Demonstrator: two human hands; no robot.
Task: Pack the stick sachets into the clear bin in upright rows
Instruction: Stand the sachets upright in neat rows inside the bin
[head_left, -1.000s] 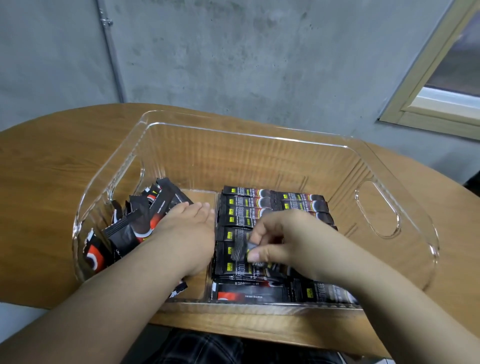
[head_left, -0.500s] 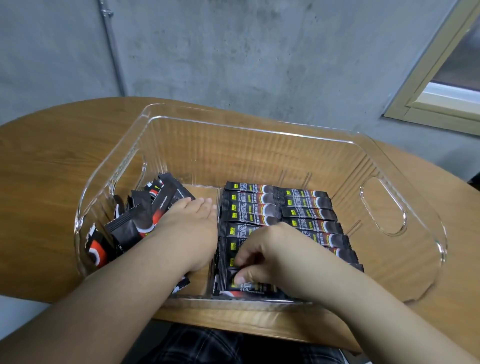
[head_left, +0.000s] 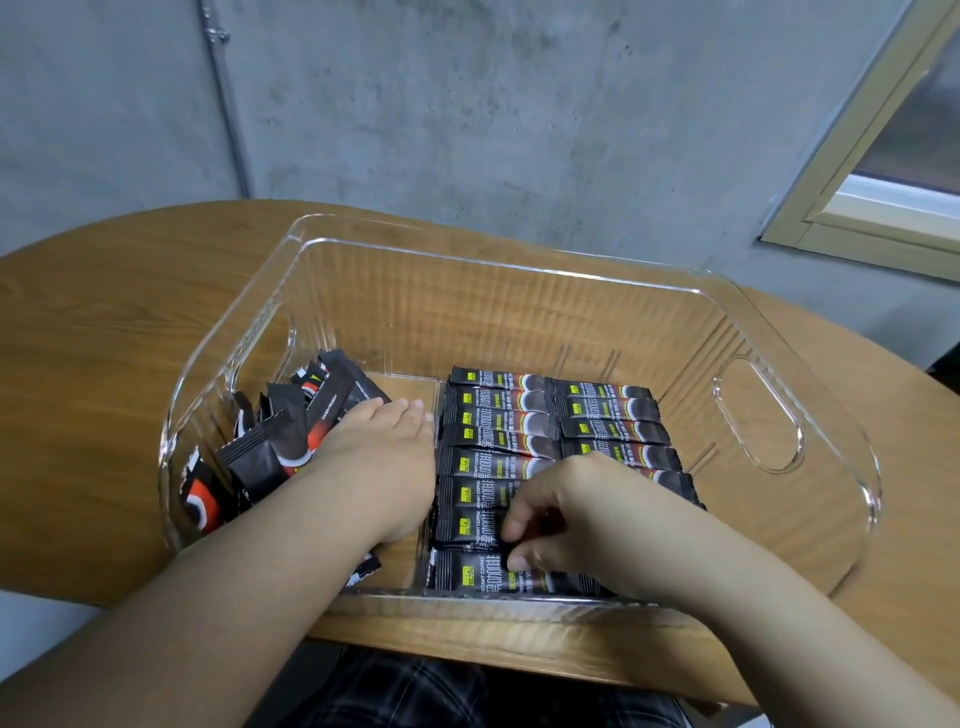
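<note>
The clear bin stands on the wooden table. Inside it, black stick sachets lie packed edge to edge in two side-by-side rows at centre right. A loose heap of sachets leans against the bin's left wall. My left hand lies in the bin between the heap and the rows, its fingers straight, its side touching the heap. My right hand is at the near end of the rows. Its curled fingertips and thumb pinch a sachet just behind the nearest sachet.
The bin has a handle cut-out in its right wall. A grey concrete wall with a thin pipe rises behind the table, and a window frame is at the right. Bare bin floor shows beyond the rows.
My right hand has moved toward me and down, bringing a sachet onto the near end of the rows. My left hand has stayed in place.
</note>
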